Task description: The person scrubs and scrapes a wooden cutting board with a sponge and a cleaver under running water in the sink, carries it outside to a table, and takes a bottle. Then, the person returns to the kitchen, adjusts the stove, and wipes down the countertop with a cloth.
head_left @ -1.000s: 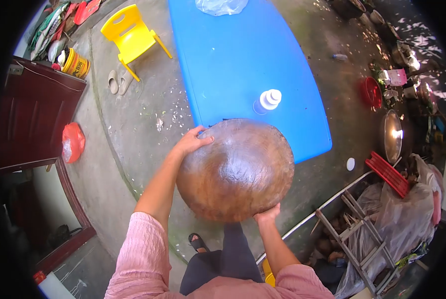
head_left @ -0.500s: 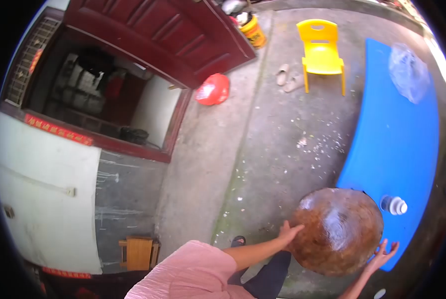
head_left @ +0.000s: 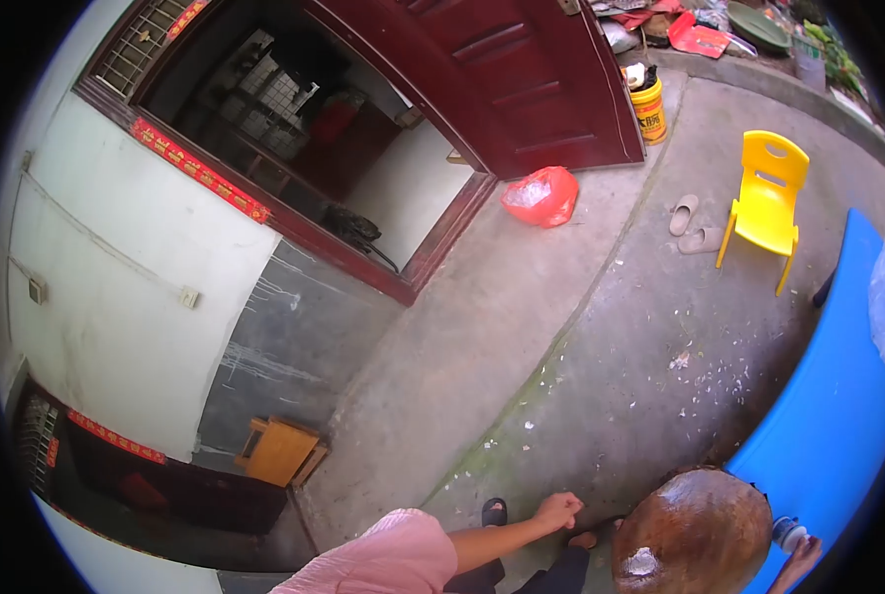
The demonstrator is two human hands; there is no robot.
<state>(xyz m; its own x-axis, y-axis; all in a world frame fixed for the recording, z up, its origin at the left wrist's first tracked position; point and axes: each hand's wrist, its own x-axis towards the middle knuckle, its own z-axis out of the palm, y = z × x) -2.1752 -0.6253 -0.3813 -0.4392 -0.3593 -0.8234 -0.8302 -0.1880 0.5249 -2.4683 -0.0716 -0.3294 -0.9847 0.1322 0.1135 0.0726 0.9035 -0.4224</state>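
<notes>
The large brown round object (head_left: 695, 535) with a glossy, domed top sits at the lower right, against the near end of the blue table (head_left: 829, 396). Off to its left, my left hand (head_left: 558, 510) is in the air, fingers curled in and nothing visible in them, not touching the brown object. Just right of the brown object, my right hand (head_left: 807, 554) has its fingers closed around the white top of a small clear bottle (head_left: 785, 532). Part of this hand is cut off by the dark image edge.
A yellow chair (head_left: 767, 203) and beige slippers (head_left: 698, 240) are beyond the table's left side. Farther left are a red bag (head_left: 543, 198), a yellow bucket (head_left: 648, 111) and a dark red door (head_left: 522, 84). A wooden stool (head_left: 279, 452) stands by the wall.
The view has swung left, bringing the doorway and wall in. My left hand has let go of the brown object and closed. My right hand has left its edge and closed on the bottle.
</notes>
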